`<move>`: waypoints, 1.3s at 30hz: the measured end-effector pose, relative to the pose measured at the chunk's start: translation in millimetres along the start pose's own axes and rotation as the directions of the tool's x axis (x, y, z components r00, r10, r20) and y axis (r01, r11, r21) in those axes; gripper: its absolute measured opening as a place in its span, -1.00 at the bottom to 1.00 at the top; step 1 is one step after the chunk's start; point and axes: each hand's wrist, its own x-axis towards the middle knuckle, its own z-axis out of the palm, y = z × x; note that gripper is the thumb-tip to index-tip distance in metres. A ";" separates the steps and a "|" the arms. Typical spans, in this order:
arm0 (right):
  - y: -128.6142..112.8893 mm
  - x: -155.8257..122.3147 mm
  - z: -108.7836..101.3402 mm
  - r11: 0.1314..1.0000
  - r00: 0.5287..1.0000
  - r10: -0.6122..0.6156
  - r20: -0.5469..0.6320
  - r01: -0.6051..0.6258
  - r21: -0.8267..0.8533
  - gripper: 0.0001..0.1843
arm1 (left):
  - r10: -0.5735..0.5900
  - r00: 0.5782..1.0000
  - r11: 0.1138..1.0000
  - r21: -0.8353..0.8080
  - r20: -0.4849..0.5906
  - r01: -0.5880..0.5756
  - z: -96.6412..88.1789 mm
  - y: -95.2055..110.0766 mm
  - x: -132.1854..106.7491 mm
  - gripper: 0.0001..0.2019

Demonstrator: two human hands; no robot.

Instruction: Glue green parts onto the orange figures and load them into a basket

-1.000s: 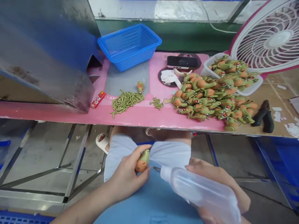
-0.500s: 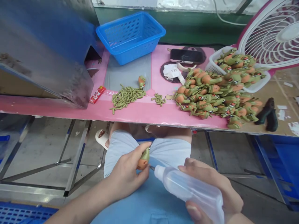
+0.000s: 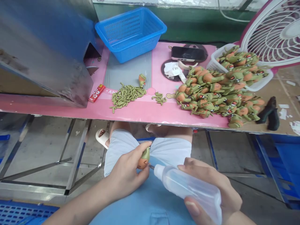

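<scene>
Between the thumb and fingers of my left hand (image 3: 128, 170) is a small green-and-orange toy figure (image 3: 143, 160), held above my lap. My right hand (image 3: 213, 184) is wrapped round a translucent plastic squeeze bottle (image 3: 187, 186), tilted with its thin metal tip (image 3: 152, 167) at the figure's orange part. Whether the tip touches it I cannot tell. On the pink table lie a heap of small curved green pieces (image 3: 127, 96), a smaller group of them (image 3: 159, 98) and one lone figure (image 3: 142, 80). Many similar figures are piled (image 3: 211, 93) at the right.
A blue basket (image 3: 131, 51) stands at the back beside a metal box (image 3: 47, 53). A phone (image 3: 188, 54), crumpled tissue (image 3: 172, 70), red packet (image 3: 97, 93), white basket (image 3: 214, 62), fan (image 3: 278, 34) and black objects (image 3: 272, 115) are also on the table.
The bottle and my right hand have shifted very slightly left. My left hand keeps its hold on the figure. The view has tilted a little.
</scene>
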 end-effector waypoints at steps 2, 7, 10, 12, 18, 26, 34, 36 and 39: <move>1.2 -1.2 -0.4 1.000 1.000 -0.002 0.011 0.003 -0.016 -0.81 | -0.006 1.000 1.000 -0.001 0.003 0.006 -0.1 -0.6 -0.3 -0.52; 1.9 -5.0 -3.6 1.000 1.000 -0.002 0.008 0.002 -0.028 -0.81 | -0.051 0.999 0.999 -0.014 0.014 0.052 0.0 -1.6 -1.3 -0.52; 1.6 -6.3 -5.5 1.000 1.000 -0.001 0.019 0.001 -0.029 -0.81 | -0.062 0.998 0.998 0.008 0.008 0.062 0.5 -1.6 -1.1 -0.52; 2.0 -7.1 -5.7 1.000 1.000 0.005 0.002 -0.005 -0.024 -0.82 | -0.051 0.999 0.999 0.018 0.000 0.051 0.7 -1.4 -0.8 -0.53; 2.9 -7.6 -3.0 1.000 1.000 0.020 -0.010 -0.021 -0.021 -0.83 | -0.030 1.000 1.000 0.000 -0.007 0.030 1.5 -0.9 -1.0 -0.54; 3.5 -8.7 -2.6 0.999 0.999 0.030 -0.016 -0.030 -0.017 -0.83 | -0.032 0.999 0.999 -0.011 0.003 0.032 1.3 -1.4 -0.1 -0.54; 0.9 -9.4 -5.6 0.999 0.996 0.032 0.081 -0.030 -0.021 -0.84 | -0.051 0.998 0.999 0.011 0.030 0.051 1.0 -3.1 -1.4 -0.52; -0.4 -9.5 -5.3 0.999 0.995 0.044 0.094 -0.044 -0.009 -0.85 | -0.061 0.997 0.998 0.030 0.039 0.060 0.2 -3.1 -1.5 -0.53; 0.1 -8.0 -3.2 0.998 0.993 0.063 0.102 -0.064 0.007 -0.84 | -0.093 0.994 0.994 0.056 0.065 0.089 -1.2 -2.3 -1.3 -0.54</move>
